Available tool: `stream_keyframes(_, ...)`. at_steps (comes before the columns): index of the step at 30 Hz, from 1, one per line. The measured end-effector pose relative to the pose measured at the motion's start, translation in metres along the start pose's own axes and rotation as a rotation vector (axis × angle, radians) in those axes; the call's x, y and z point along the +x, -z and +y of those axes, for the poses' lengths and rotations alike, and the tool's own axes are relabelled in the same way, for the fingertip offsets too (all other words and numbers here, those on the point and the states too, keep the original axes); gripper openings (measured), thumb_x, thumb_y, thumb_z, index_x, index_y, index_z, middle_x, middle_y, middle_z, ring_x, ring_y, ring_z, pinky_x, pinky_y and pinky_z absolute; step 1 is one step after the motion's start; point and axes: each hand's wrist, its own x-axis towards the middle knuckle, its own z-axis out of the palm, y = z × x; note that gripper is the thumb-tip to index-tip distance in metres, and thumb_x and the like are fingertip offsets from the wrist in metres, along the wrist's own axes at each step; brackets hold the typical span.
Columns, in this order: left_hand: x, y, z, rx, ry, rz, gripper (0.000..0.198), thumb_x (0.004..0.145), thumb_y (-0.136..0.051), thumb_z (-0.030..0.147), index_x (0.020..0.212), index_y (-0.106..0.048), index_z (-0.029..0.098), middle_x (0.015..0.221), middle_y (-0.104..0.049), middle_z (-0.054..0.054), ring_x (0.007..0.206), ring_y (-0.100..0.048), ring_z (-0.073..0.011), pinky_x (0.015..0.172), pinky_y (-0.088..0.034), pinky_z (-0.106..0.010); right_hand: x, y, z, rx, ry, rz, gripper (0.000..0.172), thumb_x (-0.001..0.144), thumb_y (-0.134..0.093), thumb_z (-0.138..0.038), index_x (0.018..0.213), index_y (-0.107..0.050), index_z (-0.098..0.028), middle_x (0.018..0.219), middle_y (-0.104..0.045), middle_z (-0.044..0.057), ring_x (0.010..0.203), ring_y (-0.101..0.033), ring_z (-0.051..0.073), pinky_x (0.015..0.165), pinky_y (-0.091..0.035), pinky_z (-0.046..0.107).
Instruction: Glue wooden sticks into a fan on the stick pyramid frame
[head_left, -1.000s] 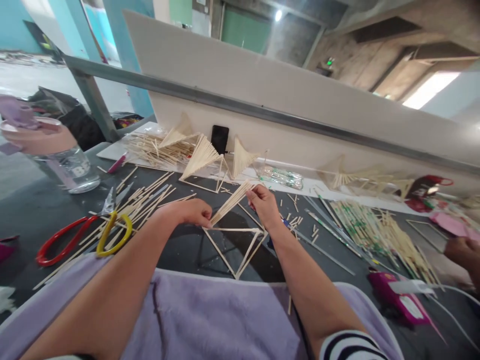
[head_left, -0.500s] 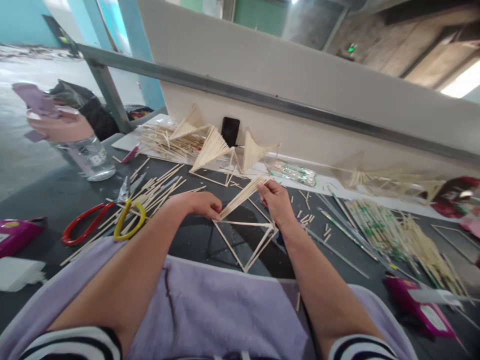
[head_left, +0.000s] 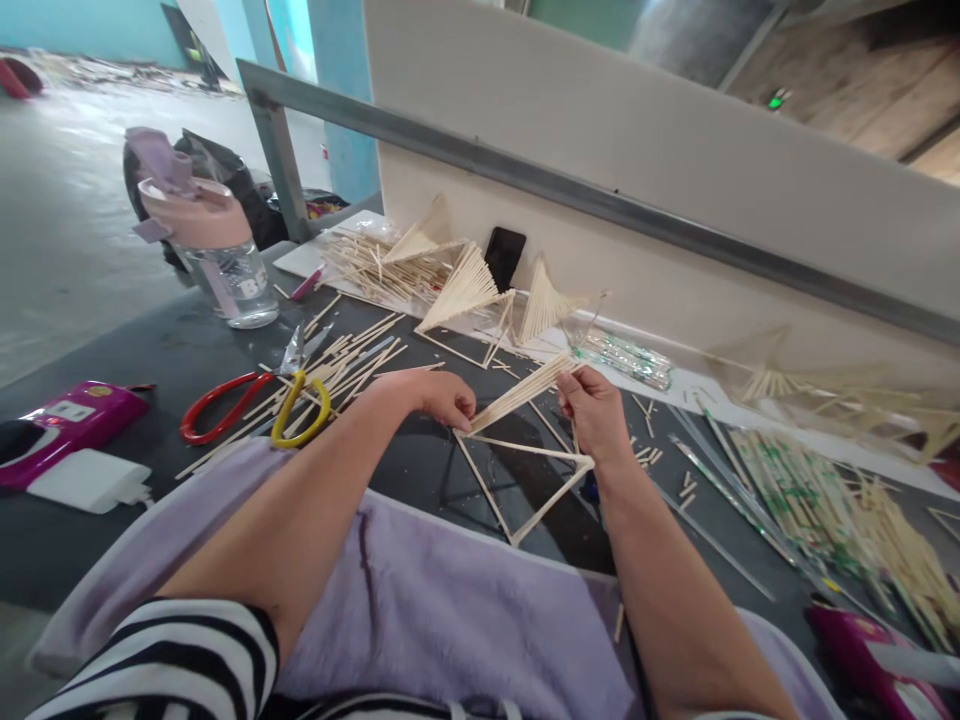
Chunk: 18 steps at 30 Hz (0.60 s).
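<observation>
Between my hands is a stick frame [head_left: 488, 488] of thin pale wooden sticks, with a fanned row of sticks [head_left: 517, 396] across its far side. My left hand [head_left: 448, 400] pinches the near left corner, where the fan narrows. At the fan's right end, my right hand [head_left: 590, 402] grips the stick ends between thumb and fingers. The frame's lower triangle points toward me over the dark table. Behind my hands stand similar stick models [head_left: 463, 290], one with a full fan of sticks, near a black phone [head_left: 505, 258] leaning on the wall.
Scissors [head_left: 259, 400] with red and yellow handles lie left among loose sticks [head_left: 352, 365]. A water bottle [head_left: 217, 255] stands behind them. A magenta tool [head_left: 82, 425] rests far left, another [head_left: 862, 650] at right. Bundled sticks [head_left: 795, 480] lie right. A purple cloth [head_left: 465, 610] covers my lap.
The camera view has swung left, so everything sits further right in the picture. Both hands keep their hold on the stick frame, which has tilted slightly.
</observation>
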Motion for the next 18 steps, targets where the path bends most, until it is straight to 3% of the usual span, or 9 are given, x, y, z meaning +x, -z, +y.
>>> stream_keyframes(18,0.0010,0.0010,0.0013,-0.004,-0.026,-0.014,0.017,0.068,-0.059,0.033,0.075,-0.066,0.019,0.067,-0.061,0.003,0.065,-0.053,-0.0123,0.058,-0.034,-0.020,0.0049,-0.0015,-0.0001,-0.082,-0.009,0.003,0.027,0.075,-0.059,-0.043,0.063,-0.052,-0.019,0.046,-0.044,-0.006,0.040,-0.035,0.008,0.041,-0.026,0.022)
